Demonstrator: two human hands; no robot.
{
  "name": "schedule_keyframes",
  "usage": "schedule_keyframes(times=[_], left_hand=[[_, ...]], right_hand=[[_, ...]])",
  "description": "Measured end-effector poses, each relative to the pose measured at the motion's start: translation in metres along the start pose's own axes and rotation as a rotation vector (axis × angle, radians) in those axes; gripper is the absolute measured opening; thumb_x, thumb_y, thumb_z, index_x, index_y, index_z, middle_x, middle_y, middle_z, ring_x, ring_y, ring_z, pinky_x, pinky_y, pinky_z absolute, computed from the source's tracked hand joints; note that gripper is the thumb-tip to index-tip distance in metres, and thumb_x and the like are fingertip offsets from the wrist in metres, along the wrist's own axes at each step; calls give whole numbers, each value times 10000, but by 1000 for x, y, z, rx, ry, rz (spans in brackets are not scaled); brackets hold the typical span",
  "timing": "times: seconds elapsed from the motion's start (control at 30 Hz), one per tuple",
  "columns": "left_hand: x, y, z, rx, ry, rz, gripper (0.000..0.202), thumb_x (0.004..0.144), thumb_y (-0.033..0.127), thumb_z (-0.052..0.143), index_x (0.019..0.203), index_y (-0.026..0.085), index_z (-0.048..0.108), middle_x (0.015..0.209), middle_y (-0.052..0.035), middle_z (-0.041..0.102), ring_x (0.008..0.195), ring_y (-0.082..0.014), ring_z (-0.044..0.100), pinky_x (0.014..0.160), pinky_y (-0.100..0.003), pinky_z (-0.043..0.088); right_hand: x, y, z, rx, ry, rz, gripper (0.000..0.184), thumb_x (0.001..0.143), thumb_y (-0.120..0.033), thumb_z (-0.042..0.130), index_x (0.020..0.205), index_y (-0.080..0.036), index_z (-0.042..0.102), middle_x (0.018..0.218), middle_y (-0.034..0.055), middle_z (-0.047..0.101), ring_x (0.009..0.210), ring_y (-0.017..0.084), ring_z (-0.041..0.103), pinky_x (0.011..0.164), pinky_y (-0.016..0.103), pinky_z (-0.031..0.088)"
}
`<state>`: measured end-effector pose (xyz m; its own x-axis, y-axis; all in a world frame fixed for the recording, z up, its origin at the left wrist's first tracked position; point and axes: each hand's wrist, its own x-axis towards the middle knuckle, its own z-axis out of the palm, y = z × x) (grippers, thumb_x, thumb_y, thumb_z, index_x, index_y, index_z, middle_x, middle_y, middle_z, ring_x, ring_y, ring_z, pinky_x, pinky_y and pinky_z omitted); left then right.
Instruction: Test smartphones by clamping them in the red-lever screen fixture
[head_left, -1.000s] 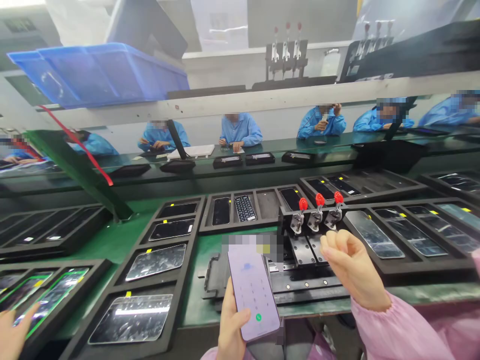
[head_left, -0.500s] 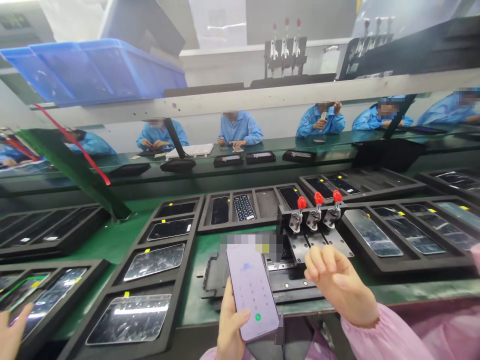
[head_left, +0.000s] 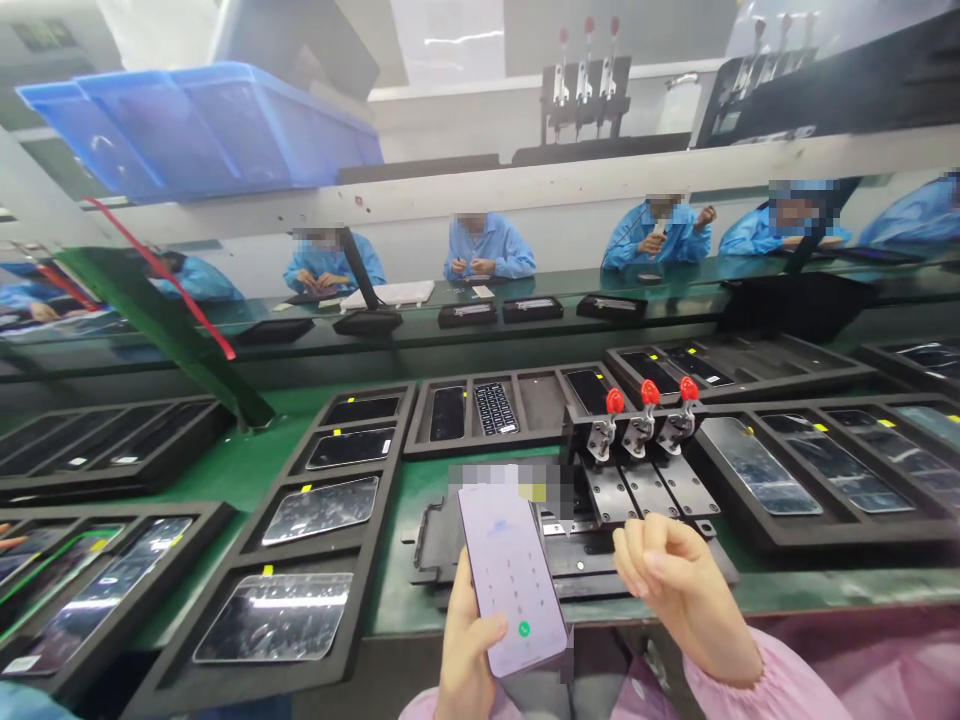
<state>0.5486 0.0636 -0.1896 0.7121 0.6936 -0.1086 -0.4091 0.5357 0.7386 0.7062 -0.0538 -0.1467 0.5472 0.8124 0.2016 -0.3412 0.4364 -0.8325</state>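
Note:
My left hand [head_left: 466, 655] grips a phone [head_left: 512, 578] upright near the bench's front edge, thumb resting on its lit dial-pad screen beside the green call button. To the right of the phone my right hand [head_left: 667, 580] hovers with its fingers curled loosely into a fist; nothing shows in it. Behind both hands sits a black clamp fixture [head_left: 637, 480] with three red-knobbed toggle levers [head_left: 648, 393].
Black foam trays of phones stand at the left [head_left: 315, 560], centre back [head_left: 510, 408] and right [head_left: 810, 470] on the green bench [head_left: 232, 470]. Blue bins [head_left: 202, 125] sit on an upper shelf. Several people in blue coats work at a far bench [head_left: 525, 300].
My right hand has come down and toward me from the red levers to beside the phone. Another person's hand at the lower left has gone from view. The phone stays held.

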Motion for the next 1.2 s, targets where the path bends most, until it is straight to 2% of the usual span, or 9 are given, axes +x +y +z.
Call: schedule_keyframes(times=[0.17, 0.33, 0.47, 0.6, 0.7, 0.83, 0.97, 1.07, 1.2], left_hand=[[-1, -2, -5, 11, -39, -18, 833, 583, 233, 623, 1351, 277, 303, 1173, -52, 611, 1040, -292, 552, 820, -363, 449], [-3, -3, -8, 27, -28, 10, 831, 564, 225, 618, 1340, 282, 326, 1236, -30, 572, 1160, -306, 468, 904, -371, 406], [-3, -1, -10, 35, -40, 17, 825, 567, 224, 615, 1338, 283, 328, 1235, -33, 569, 1145, -312, 480, 893, -376, 412], [-3, 2, -9, 69, -52, 46, 829, 573, 222, 645, 1338, 271, 329, 1205, -52, 585, 1123, -312, 501, 871, -361, 427], [-3, 4, -8, 70, -48, 39, 819, 594, 216, 660, 1339, 279, 325, 1236, -53, 567, 1159, -307, 479, 912, -363, 412], [-3, 4, -4, 71, -97, 25, 798, 638, 260, 666, 1351, 280, 308, 1251, -75, 557, 1136, -324, 501, 905, -399, 425], [-4, 3, -4, 89, -61, 36, 749, 687, 249, 649, 1351, 294, 306, 1276, -70, 540, 1137, -302, 509, 924, -390, 419], [-5, 2, -5, 82, -67, 31, 743, 686, 234, 645, 1348, 289, 312, 1269, -70, 546, 1143, -304, 504, 927, -395, 418], [-5, 3, -7, 33, -125, 1, 768, 644, 202, 651, 1338, 282, 331, 1221, -67, 578, 1136, -311, 506, 925, -400, 417]], right_hand=[[-10, 24, -7, -292, 92, -22, 292, 770, -231, 611, 570, -193, 401, 558, -18, 443, 561, 124, 417, 535, 258, 306], [-14, 36, 5, -252, 146, -40, 292, 736, -228, 644, 567, -196, 408, 550, -29, 416, 553, 120, 419, 525, 251, 318], [-12, 38, 10, -226, 98, -35, 241, 722, -215, 661, 615, -204, 445, 579, -24, 454, 575, 122, 446, 540, 246, 361], [-9, 43, 11, -319, 105, -22, 98, 752, -262, 636, 789, -233, 550, 763, 22, 572, 747, 163, 535, 670, 276, 448], [-8, 49, 17, -403, 133, 3, 236, 790, -289, 598, 1018, -272, 540, 1073, 61, 576, 1021, 204, 521, 829, 310, 449], [-9, 57, 32, -324, 65, 94, 503, 821, -304, 561, 1272, -311, 339, 1342, 79, 411, 1232, 228, 393, 990, 397, 371], [-11, 63, 42, -141, -21, 166, 635, 818, -315, 551, 1352, -330, 208, 1365, 70, 399, 1229, 222, 411, 1022, 424, 341], [-12, 64, 43, -90, -33, 168, 651, 807, -303, 556, 1354, -346, 207, 1352, 56, 425, 1213, 219, 431, 1010, 419, 351], [-13, 63, 42, -87, -30, 173, 642, 820, -289, 541, 1361, -325, 196, 1344, 86, 433, 1198, 226, 449, 987, 426, 369]])
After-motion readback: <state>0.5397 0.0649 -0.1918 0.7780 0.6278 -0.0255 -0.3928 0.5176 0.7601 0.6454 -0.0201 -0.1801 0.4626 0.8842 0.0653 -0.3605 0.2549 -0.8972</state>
